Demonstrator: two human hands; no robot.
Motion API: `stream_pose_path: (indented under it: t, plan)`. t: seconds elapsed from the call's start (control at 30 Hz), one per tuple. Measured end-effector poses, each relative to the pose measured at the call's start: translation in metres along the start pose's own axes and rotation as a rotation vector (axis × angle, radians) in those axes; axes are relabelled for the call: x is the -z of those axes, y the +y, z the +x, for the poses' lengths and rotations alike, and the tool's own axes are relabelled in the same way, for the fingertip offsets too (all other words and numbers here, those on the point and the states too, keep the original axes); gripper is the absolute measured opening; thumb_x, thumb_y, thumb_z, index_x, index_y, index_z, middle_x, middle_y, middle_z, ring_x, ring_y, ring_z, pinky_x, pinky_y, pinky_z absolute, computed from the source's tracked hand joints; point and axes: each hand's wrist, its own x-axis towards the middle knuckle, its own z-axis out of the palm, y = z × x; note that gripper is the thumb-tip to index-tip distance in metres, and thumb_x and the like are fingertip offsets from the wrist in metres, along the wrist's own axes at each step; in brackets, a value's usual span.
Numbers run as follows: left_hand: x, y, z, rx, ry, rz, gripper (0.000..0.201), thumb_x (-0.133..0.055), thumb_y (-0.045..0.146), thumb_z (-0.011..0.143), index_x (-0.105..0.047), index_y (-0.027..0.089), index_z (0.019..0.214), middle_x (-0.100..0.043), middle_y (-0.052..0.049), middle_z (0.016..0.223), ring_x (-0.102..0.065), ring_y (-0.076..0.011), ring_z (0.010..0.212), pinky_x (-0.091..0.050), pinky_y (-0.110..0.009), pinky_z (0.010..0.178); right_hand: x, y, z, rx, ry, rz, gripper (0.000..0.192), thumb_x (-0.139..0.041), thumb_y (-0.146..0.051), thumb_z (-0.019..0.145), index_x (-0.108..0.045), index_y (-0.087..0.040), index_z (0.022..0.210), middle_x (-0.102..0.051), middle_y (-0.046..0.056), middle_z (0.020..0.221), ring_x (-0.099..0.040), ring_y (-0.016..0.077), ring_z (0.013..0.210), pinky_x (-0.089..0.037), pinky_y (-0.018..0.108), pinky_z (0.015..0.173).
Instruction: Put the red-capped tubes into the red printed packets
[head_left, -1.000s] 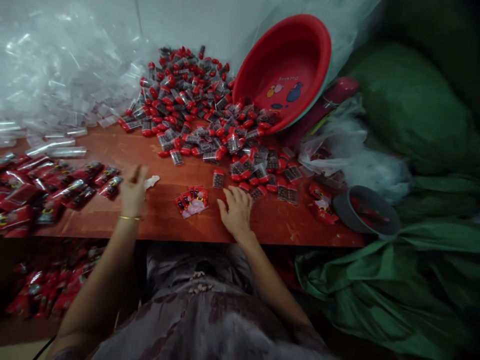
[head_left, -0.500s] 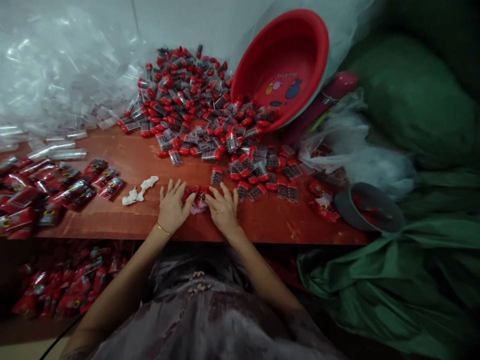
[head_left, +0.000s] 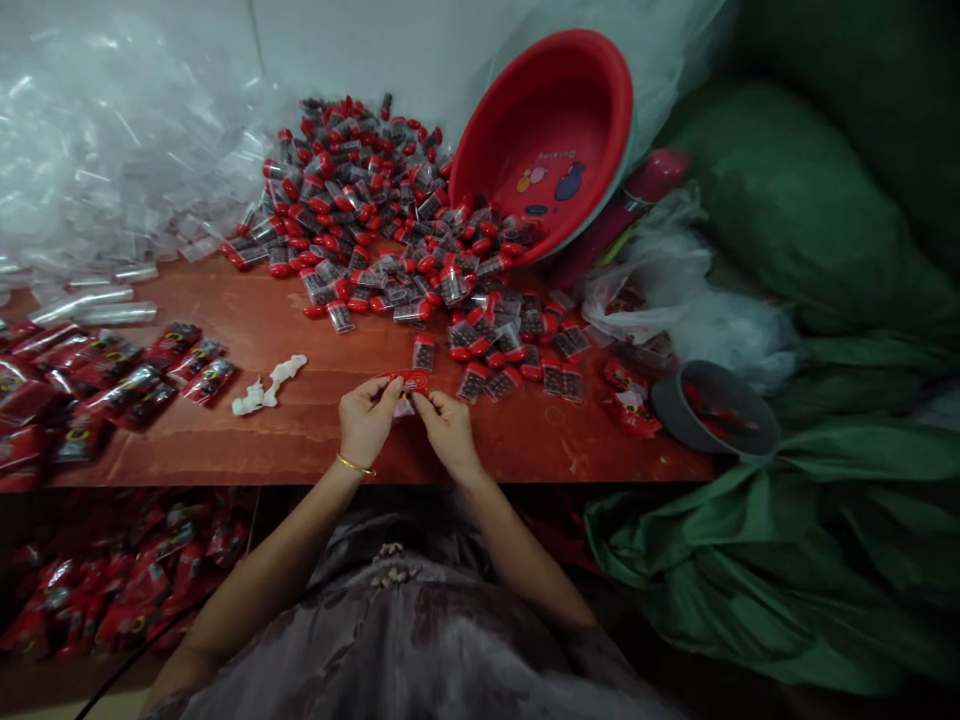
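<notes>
left hand (head_left: 365, 418): knuckles up, fingers pinched on red packet (head_left: 409, 381) | right hand (head_left: 448, 428): mirrors it, fingers pinched on same packet | packet: just above tabletop (head_left: 300, 330) front edge

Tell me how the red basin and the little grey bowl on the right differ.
The red basin is far larger and leans tilted against the wall; the grey bowl is small and sits near the table's right end. The basin spills red-capped containers; the bowl holds a few red pieces. Both are round.
</notes>
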Motion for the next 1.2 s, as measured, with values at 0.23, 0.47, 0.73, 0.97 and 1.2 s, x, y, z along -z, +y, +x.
stream_pose_path:
  t: [0.23, 0.47, 0.73, 0.97, 1.2]
  plan:
    - [-0.004, 0.010, -0.012, 0.367, -0.199, -0.212, 0.039, -0.084, 0.043, 0.047, -0.070, 0.013, 0.067, -0.067, -0.001, 0.064, -0.056, -0.0086, 0.056, -0.045, -0.020, 0.057, 0.007, 0.005, -0.004, 0.123, 0.025, -0.245, 0.040, -0.039, -0.041, 0.089, -0.044, -0.020, 0.055, -0.043, -0.004, 0.049, -0.038, 0.0097, 0.047, -0.028, 0.023, 0.049]
    - [-0.002, 0.014, -0.004, 0.462, -0.138, -0.226, 0.043, -0.087, 0.038, 0.044, -0.071, 0.013, 0.075, -0.071, -0.005, 0.078, -0.063, -0.0106, 0.062, -0.049, -0.021, 0.057, 0.040, 0.009, 0.015, 0.107, 0.104, -0.616, 0.038, -0.039, -0.045, 0.092, -0.062, -0.016, 0.094, -0.067, 0.010, 0.084, -0.060, 0.0210, 0.081, -0.041, 0.032, 0.075]
    - [-0.005, 0.020, -0.004, 0.593, -0.195, -0.386, 0.030, -0.080, 0.037, 0.061, -0.065, 0.015, 0.075, -0.071, -0.004, 0.072, -0.065, -0.0130, 0.062, -0.051, -0.024, 0.061, 0.050, 0.020, 0.013, -0.072, 0.126, -1.010, 0.029, -0.053, -0.038, 0.085, -0.062, -0.011, 0.092, -0.062, 0.022, 0.102, -0.054, 0.0353, 0.100, -0.039, 0.048, 0.081]
    - [0.003, 0.019, -0.008, 0.593, -0.230, -0.405, 0.034, -0.080, 0.041, 0.060, -0.066, 0.015, 0.076, -0.072, -0.005, 0.073, -0.066, -0.0146, 0.065, -0.051, -0.026, 0.065, 0.071, 0.004, -0.024, -0.103, -0.004, -0.062, 0.024, -0.052, -0.041, 0.083, -0.057, -0.019, 0.091, -0.064, -0.001, 0.068, -0.055, 0.0121, 0.049, -0.046, 0.026, 0.053]
    - [0.000, 0.020, -0.012, 0.458, -0.243, -0.352, 0.041, -0.085, 0.041, 0.049, -0.069, 0.013, 0.075, -0.071, -0.004, 0.071, -0.062, -0.0126, 0.059, -0.049, -0.024, 0.059, 0.076, -0.022, -0.041, -0.014, 0.000, -0.015, 0.015, -0.062, -0.032, 0.074, -0.065, -0.020, 0.083, -0.059, -0.003, 0.062, -0.050, 0.0094, 0.050, -0.042, 0.022, 0.049]
